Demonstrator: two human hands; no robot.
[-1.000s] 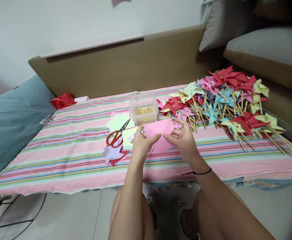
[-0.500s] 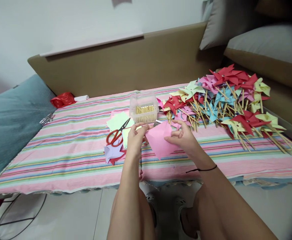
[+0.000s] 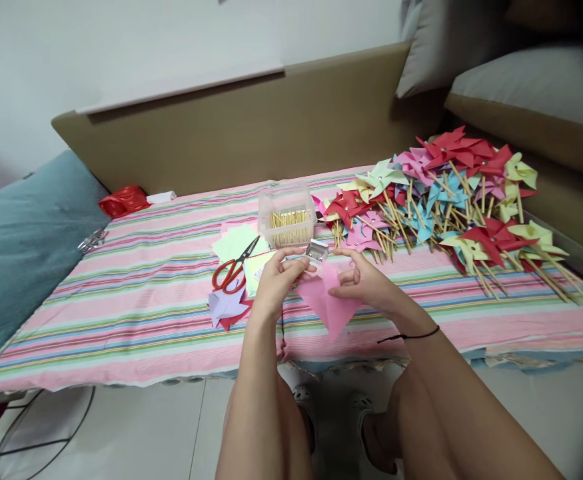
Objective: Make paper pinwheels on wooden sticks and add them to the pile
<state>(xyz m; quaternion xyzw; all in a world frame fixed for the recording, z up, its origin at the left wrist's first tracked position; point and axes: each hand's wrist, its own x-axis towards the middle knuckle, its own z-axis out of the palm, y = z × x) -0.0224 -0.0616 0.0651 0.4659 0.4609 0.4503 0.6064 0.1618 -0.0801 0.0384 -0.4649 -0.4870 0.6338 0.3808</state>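
Observation:
A pink paper piece hangs between my two hands above the striped cloth, one corner pointing down and its upper part bent. My left hand pinches its left edge. At the other side, my right hand grips it with thumb and fingers. Just beyond the paper lies a small silvery box. Red-handled scissors rest left of my left hand on pale green paper sheets. Below them are a lilac pinwheel shape and a red paper piece.
A clear plastic box of short sticks stands behind my hands. Many finished pinwheels on sticks are heaped at the right. A red plastic bag lies far left on the striped cloth, near a blue cushion.
The pink paper has tipped lower, and its top now bends over between my fingers. My right hand has shifted slightly, and the silvery box shows more fully.

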